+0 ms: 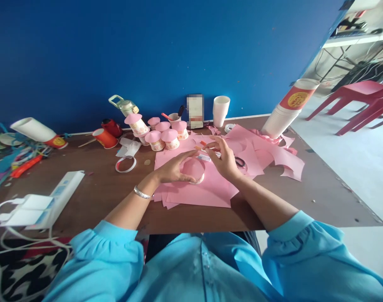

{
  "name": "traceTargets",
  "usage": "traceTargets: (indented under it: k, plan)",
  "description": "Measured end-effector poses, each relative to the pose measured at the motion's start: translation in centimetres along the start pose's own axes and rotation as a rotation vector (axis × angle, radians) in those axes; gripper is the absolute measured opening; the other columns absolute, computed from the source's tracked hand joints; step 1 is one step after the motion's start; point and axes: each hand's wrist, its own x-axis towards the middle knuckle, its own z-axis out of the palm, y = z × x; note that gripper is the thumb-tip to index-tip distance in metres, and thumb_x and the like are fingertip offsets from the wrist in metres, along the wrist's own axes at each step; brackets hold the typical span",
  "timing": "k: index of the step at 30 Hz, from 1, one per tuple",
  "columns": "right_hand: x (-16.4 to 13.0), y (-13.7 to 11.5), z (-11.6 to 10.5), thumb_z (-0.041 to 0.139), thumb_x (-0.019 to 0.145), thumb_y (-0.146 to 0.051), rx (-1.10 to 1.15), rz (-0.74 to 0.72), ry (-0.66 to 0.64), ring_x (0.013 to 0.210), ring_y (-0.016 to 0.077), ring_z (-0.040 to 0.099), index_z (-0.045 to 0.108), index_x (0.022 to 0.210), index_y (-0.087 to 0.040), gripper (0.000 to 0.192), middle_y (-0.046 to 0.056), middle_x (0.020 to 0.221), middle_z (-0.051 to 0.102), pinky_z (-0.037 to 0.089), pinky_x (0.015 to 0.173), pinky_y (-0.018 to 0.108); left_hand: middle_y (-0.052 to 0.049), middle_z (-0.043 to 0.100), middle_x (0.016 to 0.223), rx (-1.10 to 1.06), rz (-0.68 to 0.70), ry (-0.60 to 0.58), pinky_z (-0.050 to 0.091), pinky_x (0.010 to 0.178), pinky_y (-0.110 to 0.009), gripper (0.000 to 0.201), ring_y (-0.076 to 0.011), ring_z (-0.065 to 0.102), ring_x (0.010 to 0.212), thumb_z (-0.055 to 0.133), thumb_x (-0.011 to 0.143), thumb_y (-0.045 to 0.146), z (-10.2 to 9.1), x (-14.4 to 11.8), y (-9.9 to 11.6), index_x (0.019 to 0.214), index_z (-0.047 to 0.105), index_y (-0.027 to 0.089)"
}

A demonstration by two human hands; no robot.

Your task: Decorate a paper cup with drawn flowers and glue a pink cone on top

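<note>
While our left hand [174, 170] cupped the round pink paper-covered cup [194, 170], its grip closed around it, our right hand [224, 159] pinched a small orange-tipped stick [201, 145] just above; both hovered over pink paper sheets [207, 191] on the brown counter [109, 184].

On the table stand 6 finished pink-capped cups [162, 136], 2 tape rings [126, 164], 2 tall stacks of paper cups [284, 110] and 2 red chairs [361, 100].

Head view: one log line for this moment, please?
left hand: cupping pink paper-capped cup | right hand: beside it, above pink paper sheets
</note>
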Motion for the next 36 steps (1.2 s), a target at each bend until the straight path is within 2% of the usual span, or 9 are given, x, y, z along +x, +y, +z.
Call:
traceTargets:
  k: [4,7,12,17,21,26,28,31,36]
  plan:
    - [-0.6,-1.2,0.5,0.064,0.103,-0.035,0.021,-0.117,-0.155,0.121,0.0263,0.076,0.047,0.148,-0.027,0.049,0.008,0.122,0.081,0.06,0.108,0.049,-0.015,0.049,0.169,0.113,-0.07,0.058,0.037,0.129,-0.066,0.105,-0.0401,0.047,0.156,0.093,0.073,0.058,0.4,-1.1,-0.2,0.162,0.044,0.032]
    - [-1.1,-1.7,1.2,0.067,0.101,-0.03,-0.038,-0.163,-0.239,0.129,0.0274,0.074,0.044,0.153,-0.028,0.057,0.008,0.128,0.081,0.058,0.112,0.05,-0.012,0.057,0.162,0.12,-0.048,0.077,0.045,0.125,-0.06,0.096,-0.0373,0.055,0.149,0.094,0.074,0.05,1.0,-0.7,0.3,0.157,0.05,0.03]
    - [-1.5,-1.2,2.2,0.067,0.098,-0.025,-0.054,-0.174,-0.276,0.126,0.026,0.075,0.045,0.155,-0.028,0.061,0.006,0.128,0.081,0.06,0.111,0.048,-0.009,0.069,0.143,0.193,-0.062,0.187,0.052,0.118,-0.052,0.071,-0.0325,0.066,0.13,0.091,0.077,0.04,2.3,-0.3,1.3,0.141,0.063,0.028]
    - [-1.8,-0.8,2.5,0.067,0.097,-0.024,-0.035,-0.121,-0.286,0.125,0.0249,0.076,0.046,0.153,-0.027,0.06,0.005,0.126,0.082,0.06,0.111,0.047,-0.011,0.068,0.145,0.255,-0.093,0.221,0.046,0.123,-0.057,0.078,-0.0357,0.063,0.134,0.093,0.074,0.044,3.0,-0.6,0.7,0.143,0.061,0.026]
    - [-1.7,-0.8,2.0,0.069,0.099,-0.033,-0.014,-0.107,-0.302,0.13,0.027,0.074,0.044,0.155,-0.028,0.061,0.008,0.131,0.08,0.057,0.116,0.052,-0.011,0.066,0.148,0.25,-0.075,0.224,0.045,0.124,-0.059,0.078,-0.0353,0.063,0.137,0.091,0.077,0.044,3.1,-0.7,0.1,0.146,0.058,0.026]
    - [-1.3,-0.8,1.1,0.068,0.103,-0.042,0.041,-0.155,-0.252,0.133,0.0288,0.071,0.043,0.156,-0.028,0.061,0.013,0.138,0.075,0.056,0.116,0.054,-0.014,0.055,0.163,0.176,0.023,0.168,0.043,0.126,-0.065,0.095,-0.0382,0.053,0.151,0.092,0.077,0.052,2.2,-1.7,-1.6,0.158,0.046,0.031]
    - [-1.2,-0.7,0.9,0.065,0.105,-0.041,0.042,-0.158,-0.193,0.127,0.0274,0.074,0.044,0.153,-0.028,0.055,0.012,0.133,0.077,0.058,0.113,0.053,-0.015,0.052,0.166,0.116,0.055,0.171,0.045,0.126,-0.063,0.096,-0.0362,0.052,0.153,0.085,0.084,0.058,1.8,-2.2,-2.2,0.164,0.038,0.032]
    - [-1.1,-0.5,0.9,0.063,0.106,-0.037,-0.004,-0.143,-0.073,0.122,0.0258,0.076,0.049,0.147,-0.028,0.044,0.009,0.124,0.08,0.059,0.111,0.051,-0.015,0.053,0.165,0.103,0.069,0.222,0.044,0.127,-0.06,0.083,-0.0338,0.051,0.154,0.071,0.097,0.058,1.7,-2.3,-2.3,0.167,0.034,0.032]
    - [-1.0,-0.3,0.9,0.059,0.106,-0.03,-0.051,-0.155,0.059,0.117,0.0246,0.076,0.051,0.143,-0.028,0.038,0.008,0.119,0.08,0.06,0.107,0.051,-0.013,0.055,0.164,0.181,0.163,0.25,0.045,0.126,-0.056,0.063,-0.0316,0.053,0.152,0.063,0.104,0.051,2.0,-0.5,-1.2,0.161,0.046,0.031]
